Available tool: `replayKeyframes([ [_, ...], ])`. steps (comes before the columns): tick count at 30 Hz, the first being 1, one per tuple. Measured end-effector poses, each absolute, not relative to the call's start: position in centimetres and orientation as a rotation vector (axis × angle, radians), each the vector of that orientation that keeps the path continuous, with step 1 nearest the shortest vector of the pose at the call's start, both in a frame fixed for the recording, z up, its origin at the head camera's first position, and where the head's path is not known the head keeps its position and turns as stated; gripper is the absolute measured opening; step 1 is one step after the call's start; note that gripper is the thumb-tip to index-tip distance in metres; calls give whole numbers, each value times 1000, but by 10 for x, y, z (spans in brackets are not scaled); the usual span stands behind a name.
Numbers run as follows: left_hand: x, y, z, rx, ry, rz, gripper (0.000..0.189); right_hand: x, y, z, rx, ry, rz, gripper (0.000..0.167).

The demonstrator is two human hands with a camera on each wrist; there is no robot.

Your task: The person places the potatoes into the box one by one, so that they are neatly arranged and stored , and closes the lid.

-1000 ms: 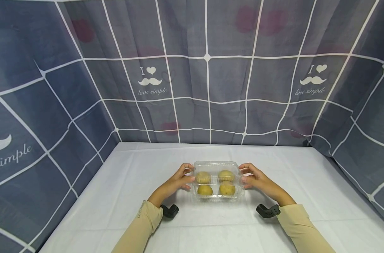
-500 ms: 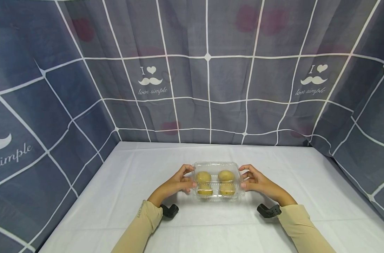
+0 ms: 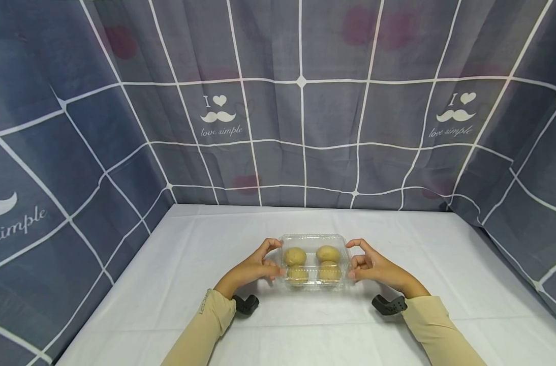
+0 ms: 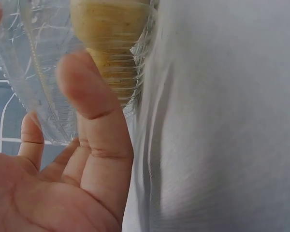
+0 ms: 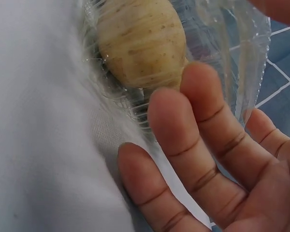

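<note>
A clear plastic clamshell box (image 3: 312,237) stands on the white cloth with several yellow potatoes (image 3: 328,253) inside, set in two rows. Its lid (image 4: 19,58) slants above the base, partly raised, in both wrist views. At the left side my left hand (image 3: 255,266) holds the lid edge between the thumb and a finger. My right hand (image 3: 374,267) does the same on the right side. The right wrist view shows a potato (image 5: 142,43) through the ribbed wall, with several fingers (image 5: 174,121) curled beside it. Fingertips on the lid's edge are partly hidden.
A white cloth (image 3: 314,330) covers the table. Dark blue-grey curtains (image 3: 269,114) with white grid lines enclose the back and both sides. Black wrist devices (image 3: 246,306) sit at both sleeve cuffs, in front of the box.
The lid's front edge has come down and toward me, now over the front row of potatoes. Both thumbs have lowered with it; the box has stayed in place.
</note>
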State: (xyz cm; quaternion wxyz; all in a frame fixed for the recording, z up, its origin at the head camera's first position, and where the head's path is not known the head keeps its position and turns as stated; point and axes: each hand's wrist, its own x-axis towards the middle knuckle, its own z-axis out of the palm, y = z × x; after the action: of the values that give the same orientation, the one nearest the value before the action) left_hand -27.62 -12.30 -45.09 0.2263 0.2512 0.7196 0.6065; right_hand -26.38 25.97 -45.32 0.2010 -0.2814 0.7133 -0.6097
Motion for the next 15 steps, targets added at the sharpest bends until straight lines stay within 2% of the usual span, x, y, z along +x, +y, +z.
replayKeyframes([
  [15,-273,-121,-449,645,2010,1666,70,-264,259,-455,-793,1964,-1674,64],
])
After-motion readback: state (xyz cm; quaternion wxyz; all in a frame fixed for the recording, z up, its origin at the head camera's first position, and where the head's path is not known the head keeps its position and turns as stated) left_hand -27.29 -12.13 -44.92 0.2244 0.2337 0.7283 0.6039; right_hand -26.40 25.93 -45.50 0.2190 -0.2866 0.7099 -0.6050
